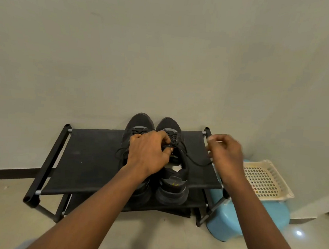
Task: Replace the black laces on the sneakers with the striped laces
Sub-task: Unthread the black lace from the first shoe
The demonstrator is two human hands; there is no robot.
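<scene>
Two black sneakers, a left sneaker (pixel 138 123) and a right sneaker (pixel 172 182), stand side by side at the middle of a shoe rack (pixel 92 158), on its top shelf, toes towards the wall. The rack has two tiers of matte black fabric stretched between black tubular side frames with grey connectors. The left hand (pixel 148 152) lies over both tongues, with its fingers curled and thumb and fingertips pinching the crossed lacing of the right sneaker. One thin, round black lace (pixel 196 162) runs slack from that lacing towards the rack's right end, where the right hand (pixel 225 155), blurred, closes curled fingers on its end. Beside the rack's right end stand one cream perforated plastic basket (pixel 262 178) and one smooth, rounded blue plastic tub (pixel 230 224).
</scene>
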